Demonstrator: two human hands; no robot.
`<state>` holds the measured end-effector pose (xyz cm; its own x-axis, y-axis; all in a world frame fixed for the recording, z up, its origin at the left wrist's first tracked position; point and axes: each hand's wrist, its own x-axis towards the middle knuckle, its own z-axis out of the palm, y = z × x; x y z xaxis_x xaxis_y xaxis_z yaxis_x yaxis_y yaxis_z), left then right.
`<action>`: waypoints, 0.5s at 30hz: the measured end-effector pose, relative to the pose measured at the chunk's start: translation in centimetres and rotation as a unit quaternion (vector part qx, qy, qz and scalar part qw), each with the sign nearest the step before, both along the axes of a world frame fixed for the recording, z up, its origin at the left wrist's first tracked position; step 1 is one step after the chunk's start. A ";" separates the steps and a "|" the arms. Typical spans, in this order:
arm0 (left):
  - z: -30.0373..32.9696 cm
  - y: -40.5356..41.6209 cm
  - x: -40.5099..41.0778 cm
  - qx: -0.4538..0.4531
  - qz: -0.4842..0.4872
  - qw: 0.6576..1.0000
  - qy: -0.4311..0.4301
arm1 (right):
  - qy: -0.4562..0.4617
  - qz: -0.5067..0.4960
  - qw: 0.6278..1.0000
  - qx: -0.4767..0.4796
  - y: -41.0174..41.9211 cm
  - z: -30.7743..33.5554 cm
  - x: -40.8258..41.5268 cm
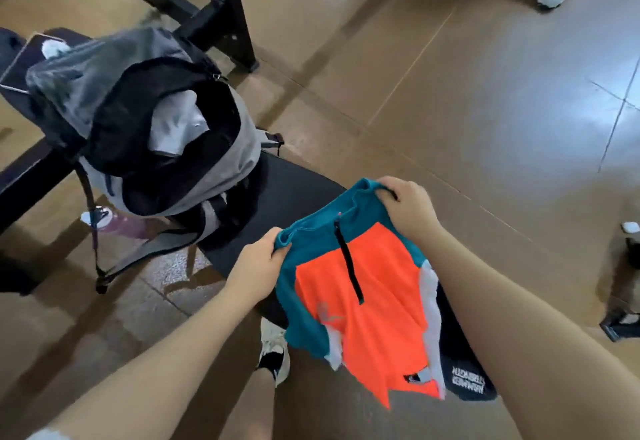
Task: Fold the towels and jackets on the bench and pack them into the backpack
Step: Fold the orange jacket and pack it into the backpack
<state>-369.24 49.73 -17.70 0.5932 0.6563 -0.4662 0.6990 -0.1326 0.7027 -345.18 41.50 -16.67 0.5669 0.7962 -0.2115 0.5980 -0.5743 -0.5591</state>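
backpack point(221, 162): grey and black, mouth open on the bench point(298, 183), pale folded cloth point(176, 128) inside
jacket point(363, 294): thin teal-orange fabric, black zip, held above bench
left hand point(258, 266): you pinch its collar
right hand point(408, 207): you pinch the collar's other end

Grey-and-black fabric backpack point(166, 128), motion-blurred; contents of its open mouth indistinct. Black padded bench point(294, 190), partly hidden beneath backpack and teal-and-orange zip jacket point(363, 287). Bench's white lettering too small to read.

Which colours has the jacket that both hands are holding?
The jacket is teal and bright orange, with white side panels and a black zip; the head view shows it.
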 end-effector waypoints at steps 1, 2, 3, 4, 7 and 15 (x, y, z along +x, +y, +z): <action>-1.2 1.8 -0.2 0.001 0.015 1.000 0.014 | 0.005 0.017 1.000 -0.010 2.6 -1.6 0.0; -2.4 3.4 -0.3 0.005 0.028 0.999 0.028 | 0.012 0.030 0.999 -0.019 5.1 -3.3 0.0; -3.6 4.9 -0.4 0.012 0.037 0.998 0.045 | 0.017 0.040 0.999 -0.026 7.3 -5.0 -0.1; -4.6 6.1 -0.6 0.027 0.038 0.997 0.067 | 0.025 0.049 0.998 -0.034 9.2 -6.8 -0.3; -6.8 8.4 -0.9 0.087 0.000 0.988 0.130 | 0.042 0.079 0.994 -0.061 13.4 -11.3 -1.1; -9.8 10.5 -2.7 0.134 0.035 0.968 0.210 | 0.041 0.118 0.990 -0.059 20.4 -17.6 -3.7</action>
